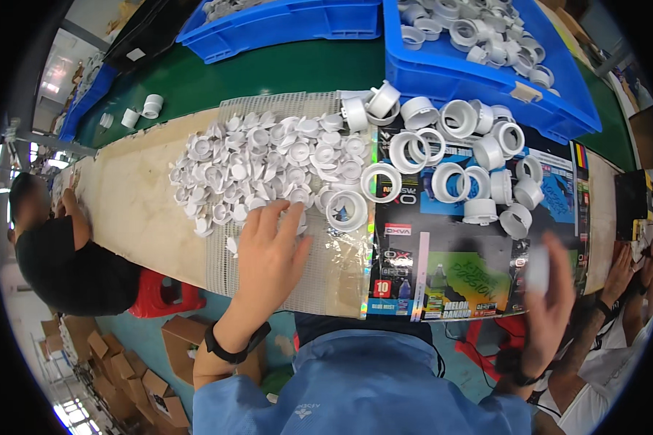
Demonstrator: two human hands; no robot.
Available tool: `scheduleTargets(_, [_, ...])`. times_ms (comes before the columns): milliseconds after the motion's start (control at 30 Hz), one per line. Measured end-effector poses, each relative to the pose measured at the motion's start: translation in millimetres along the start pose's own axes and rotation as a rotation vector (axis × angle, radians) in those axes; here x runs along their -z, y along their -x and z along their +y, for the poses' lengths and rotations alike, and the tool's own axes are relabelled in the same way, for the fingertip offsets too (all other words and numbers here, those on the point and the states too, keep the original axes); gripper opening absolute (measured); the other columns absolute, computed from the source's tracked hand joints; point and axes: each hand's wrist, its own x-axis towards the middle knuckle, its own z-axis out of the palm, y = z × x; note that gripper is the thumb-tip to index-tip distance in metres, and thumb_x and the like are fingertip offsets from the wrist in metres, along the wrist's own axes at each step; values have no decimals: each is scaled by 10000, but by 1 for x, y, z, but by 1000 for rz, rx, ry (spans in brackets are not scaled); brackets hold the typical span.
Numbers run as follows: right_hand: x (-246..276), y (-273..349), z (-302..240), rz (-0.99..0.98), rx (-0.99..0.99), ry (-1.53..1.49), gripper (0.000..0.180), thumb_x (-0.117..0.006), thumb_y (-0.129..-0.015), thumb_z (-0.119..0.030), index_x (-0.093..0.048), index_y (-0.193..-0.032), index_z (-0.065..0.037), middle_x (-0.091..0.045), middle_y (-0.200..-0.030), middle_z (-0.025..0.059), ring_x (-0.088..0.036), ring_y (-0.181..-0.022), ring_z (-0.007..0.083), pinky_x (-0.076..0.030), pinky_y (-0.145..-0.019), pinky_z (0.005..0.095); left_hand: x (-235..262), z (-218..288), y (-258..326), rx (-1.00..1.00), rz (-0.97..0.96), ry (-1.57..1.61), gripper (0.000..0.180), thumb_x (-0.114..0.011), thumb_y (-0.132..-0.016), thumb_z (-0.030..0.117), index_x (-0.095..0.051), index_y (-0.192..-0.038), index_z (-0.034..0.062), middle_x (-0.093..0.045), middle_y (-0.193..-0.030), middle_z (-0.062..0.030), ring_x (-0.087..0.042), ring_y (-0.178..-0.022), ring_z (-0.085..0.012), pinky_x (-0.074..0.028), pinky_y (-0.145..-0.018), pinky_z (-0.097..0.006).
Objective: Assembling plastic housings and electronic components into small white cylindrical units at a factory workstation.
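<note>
My left hand (pixel 267 254) reaches over the near edge of a pile of small white winged plastic caps (pixel 257 156), its fingers spread and the tips at the pile. Whether a fingertip touches one is hard to tell. At the right, my right hand (pixel 555 301) is smeared by motion above the table's near edge, with a white plastic piece (pixel 537 270) between thumb and fingers. That piece is too blurred to tell its exact kind. Between the hands, several larger white plastic rings (pixel 451 183) lie loosely grouped. One ring (pixel 346 211) sits just right of the left hand.
Printed black cardboard (pixel 471 232) lies under the rings, and mesh matting (pixel 297 279) under the caps. Blue bins (pixel 479 90) with white parts stand behind on a green surface (pixel 145 83). A seated person (pixel 65 246) is at the left; another person's hands (pixel 620 272) are at the right.
</note>
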Motion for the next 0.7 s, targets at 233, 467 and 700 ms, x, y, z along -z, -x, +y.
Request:
scheduleTargets(233, [-94, 28, 17, -571, -216, -478, 678, -835, -675, -95, -513, -1265, -12, -481, -1136, 95, -558, -1038, 184, -487, -848, 280, -5, -10, -3, -58, -105, -158, 411, -714, -660, 73, -611, -1051, 2, -600, -1023, -106, -534, -905, -300, -424, -750, -398])
scheduleTargets(467, [-143, 26, 24, -628, -264, -686, 637, -699, -798, 44, -365, -1339, -8, -464, -1228, 105, -585, -1056, 165, -476, -878, 283, -8, -19, -14, -38, -141, -87, 387, -719, -652, 101, -622, -1021, 34, -563, -927, -100, -549, -842, -288, -408, -726, -404])
scheduleTargets(700, [-146, 23, 28, -543, -345, -721, 591, -672, -810, 51, -379, -1319, -6, -531, -1171, 116, -597, -1033, 163, -490, -857, 274, -7, -25, -11, -27, -71, 133, 295, -726, -699, 15, -583, -957, -6, -534, -983, -150, -568, -856, -308, -464, -683, -365])
